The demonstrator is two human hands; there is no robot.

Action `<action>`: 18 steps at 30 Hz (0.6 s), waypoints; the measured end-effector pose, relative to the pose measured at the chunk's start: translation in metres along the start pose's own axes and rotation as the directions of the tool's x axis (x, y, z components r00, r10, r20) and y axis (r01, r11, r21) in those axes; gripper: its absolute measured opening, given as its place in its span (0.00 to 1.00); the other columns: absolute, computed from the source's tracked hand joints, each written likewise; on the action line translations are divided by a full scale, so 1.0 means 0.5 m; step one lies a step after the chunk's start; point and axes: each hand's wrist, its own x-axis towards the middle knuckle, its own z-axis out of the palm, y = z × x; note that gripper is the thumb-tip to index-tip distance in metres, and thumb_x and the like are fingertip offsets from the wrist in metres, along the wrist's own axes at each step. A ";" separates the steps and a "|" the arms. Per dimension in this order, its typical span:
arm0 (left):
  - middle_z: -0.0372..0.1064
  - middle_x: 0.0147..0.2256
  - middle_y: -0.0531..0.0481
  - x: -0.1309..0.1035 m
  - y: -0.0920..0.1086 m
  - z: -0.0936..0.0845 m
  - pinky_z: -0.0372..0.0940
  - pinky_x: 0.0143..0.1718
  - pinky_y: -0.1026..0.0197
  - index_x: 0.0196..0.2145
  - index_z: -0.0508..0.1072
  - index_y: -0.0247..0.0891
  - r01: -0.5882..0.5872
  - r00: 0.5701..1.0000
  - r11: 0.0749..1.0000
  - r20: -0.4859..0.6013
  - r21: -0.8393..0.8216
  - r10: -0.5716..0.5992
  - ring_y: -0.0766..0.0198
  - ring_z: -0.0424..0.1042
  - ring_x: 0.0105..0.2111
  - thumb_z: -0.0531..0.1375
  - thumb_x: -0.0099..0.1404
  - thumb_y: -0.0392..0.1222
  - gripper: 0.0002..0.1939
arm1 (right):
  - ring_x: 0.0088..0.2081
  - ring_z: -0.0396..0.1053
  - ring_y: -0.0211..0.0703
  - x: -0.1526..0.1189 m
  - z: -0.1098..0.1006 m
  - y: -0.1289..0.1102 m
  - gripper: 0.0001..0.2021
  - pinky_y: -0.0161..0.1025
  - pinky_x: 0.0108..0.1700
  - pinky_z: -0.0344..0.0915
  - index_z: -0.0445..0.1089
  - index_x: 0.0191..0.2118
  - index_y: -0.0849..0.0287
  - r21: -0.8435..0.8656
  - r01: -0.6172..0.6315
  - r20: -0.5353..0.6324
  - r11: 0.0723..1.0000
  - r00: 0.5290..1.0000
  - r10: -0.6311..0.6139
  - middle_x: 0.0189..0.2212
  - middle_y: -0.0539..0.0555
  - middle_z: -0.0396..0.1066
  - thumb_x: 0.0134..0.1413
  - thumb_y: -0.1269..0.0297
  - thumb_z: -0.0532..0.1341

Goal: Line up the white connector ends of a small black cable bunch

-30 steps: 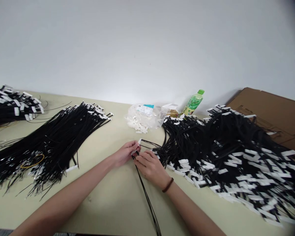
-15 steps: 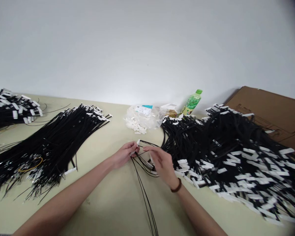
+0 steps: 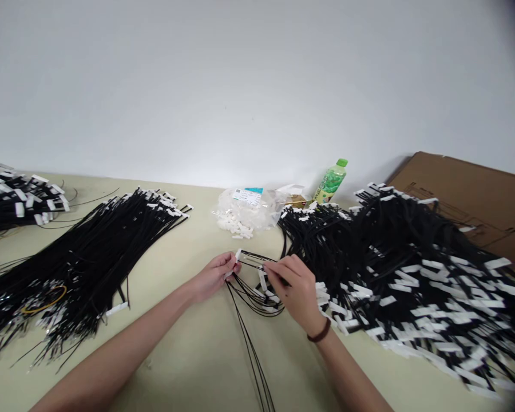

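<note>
Between the thumb and fingers of my left hand [image 3: 214, 277] is a white connector housing [image 3: 238, 255] with thin black wires in it. My right hand [image 3: 295, 288], with a brown band at its wrist, pinches a thin black wire [image 3: 252, 265] that runs across to the connector. Below, a loop of black wires [image 3: 257, 306] curves between the two hands, with white connectors partly hidden behind the right fingers. Several loose wire ends [image 3: 251, 349] trail down toward the table's front edge. How far the pinched wire goes into the housing is too small to tell.
A clear bag of white connectors [image 3: 253, 212] lies behind my hands, beside a green-capped bottle [image 3: 331, 182]. Black wire bundles [image 3: 111, 240] cover the left. A large heap of wires with white connectors [image 3: 390, 257] fills the right, before a cardboard box [image 3: 463, 200].
My right hand, formerly spread beside the wires, has closed into a pinch on one black wire. The left hand keeps its hold on the connector. The whole view has shifted slightly.
</note>
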 end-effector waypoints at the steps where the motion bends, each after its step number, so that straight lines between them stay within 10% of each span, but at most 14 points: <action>1: 0.53 0.25 0.54 0.000 0.000 0.000 0.47 0.23 0.68 0.27 0.60 0.35 0.001 1.000 1.000 -0.001 0.000 -0.001 0.71 0.51 0.24 0.56 0.58 0.49 0.14 | 0.27 0.57 0.38 -0.003 0.009 -0.001 0.06 0.36 0.29 0.57 0.69 0.33 0.58 -0.035 0.026 0.035 0.999 0.999 -0.025 0.23 0.52 0.63 0.53 0.72 0.56; 18: 0.54 0.25 0.54 -0.001 0.003 0.001 0.47 0.23 0.67 0.27 0.60 0.35 0.017 1.000 1.000 0.019 0.023 -0.017 0.71 0.51 0.24 0.57 0.56 0.48 0.13 | 0.26 0.56 0.38 -0.015 0.039 0.003 0.05 0.36 0.29 0.57 0.69 0.32 0.59 -0.079 0.052 0.067 0.995 0.997 -0.047 0.22 0.51 0.64 0.53 0.71 0.56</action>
